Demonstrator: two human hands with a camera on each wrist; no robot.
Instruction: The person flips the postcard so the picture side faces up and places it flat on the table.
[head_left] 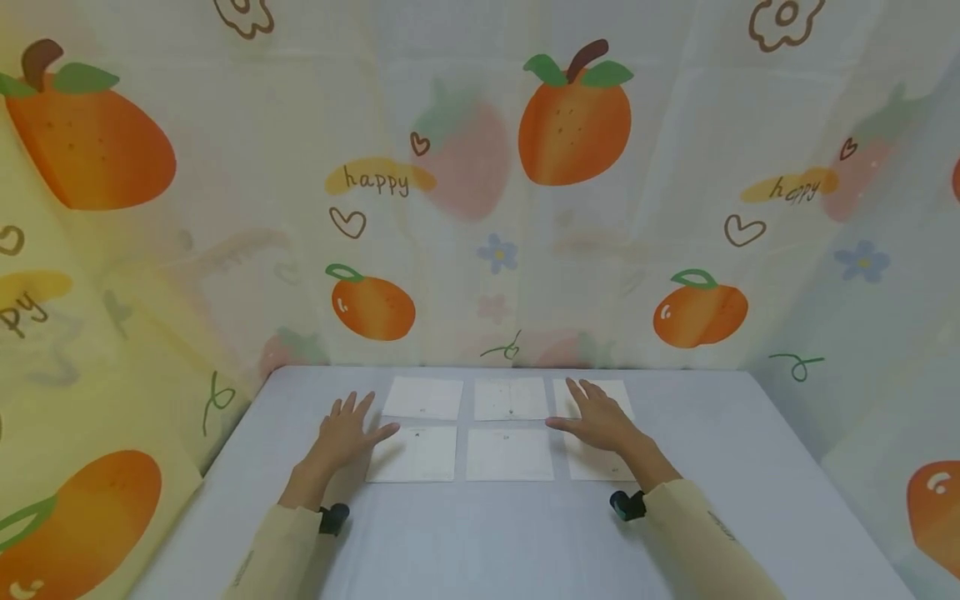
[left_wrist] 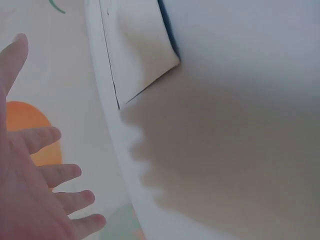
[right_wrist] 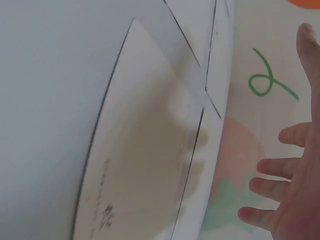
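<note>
Several white paper cards lie flat in two rows on a pale table (head_left: 480,542). My left hand (head_left: 343,437) hovers at the left end of the rows, fingers spread, its thumb over the front left card (head_left: 412,457). In the left wrist view the left hand (left_wrist: 35,185) holds nothing and casts a shadow beside a card (left_wrist: 142,50). Over the right-hand cards is my right hand (head_left: 600,421), fingers apart, partly hiding the back right card (head_left: 611,392) and the front right card (head_left: 596,462). The right wrist view shows that hand (right_wrist: 295,185) above the table, gripping nothing.
Between the hands lie the back middle card (head_left: 510,398) and the front middle card (head_left: 510,456); the back left card (head_left: 422,397) is beside the left fingers. Small marks show on some cards. A fruit-printed cloth (head_left: 465,250) hangs behind and along the table's sides.
</note>
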